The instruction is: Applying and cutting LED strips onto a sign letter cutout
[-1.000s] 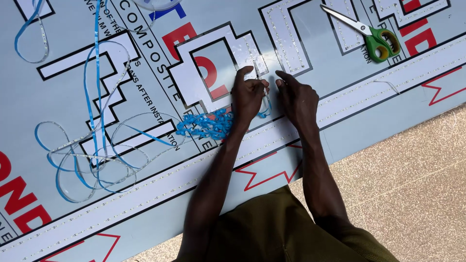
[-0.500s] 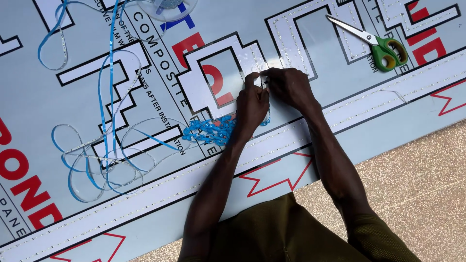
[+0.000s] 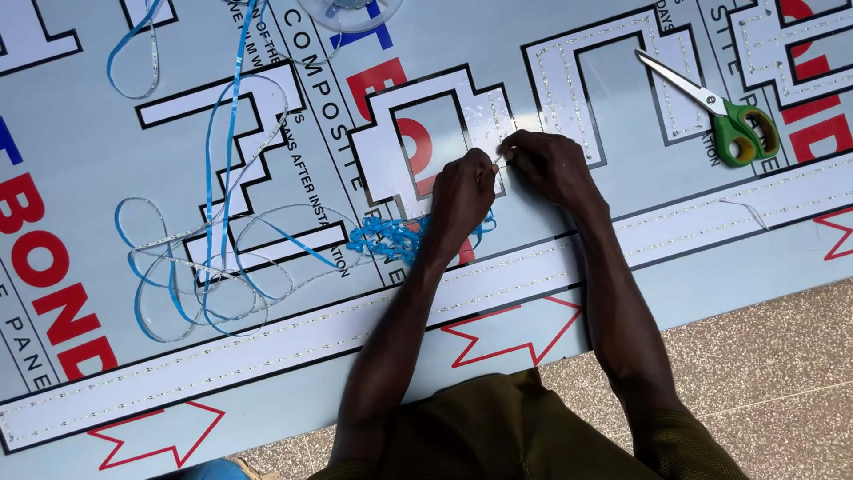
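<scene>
The thin LED strip (image 3: 498, 133) lies on the white letter shape (image 3: 391, 160) that is stuck on the grey-blue panel (image 3: 622, 267), and both hands meet at its free end, near the upper right corner of that letter. The strip's long axis here runs up and down in the picture, along the right arm of the letter, away from the person. The end of it lies directly between the two hands, so neither hand has to travel to it; the right hand (image 3: 553, 164) appears a little nearer, with its fingertips pointing left onto the strip. The left hand (image 3: 462, 191) comes from below and from the left, its fingers curled together and the tips pressed at the same point. Both hands are closed in a pinch, and they seem to hold or press the strip end, but the contact is too small to see clearly.

Both forearms reach forward from the body, the left one steep and nearly straight, the right one bent outward at the elbow.

Just under the left wrist lies a small crumpled heap of blue backing tape (image 3: 391, 238). Further left, long loops of blue ribbon and strip (image 3: 204, 276) lie loose over the panel. Well apart to the right, scissors with green handles (image 3: 729, 124) rest on another white letter. The panel lies on a speckled floor (image 3: 764, 373).
</scene>
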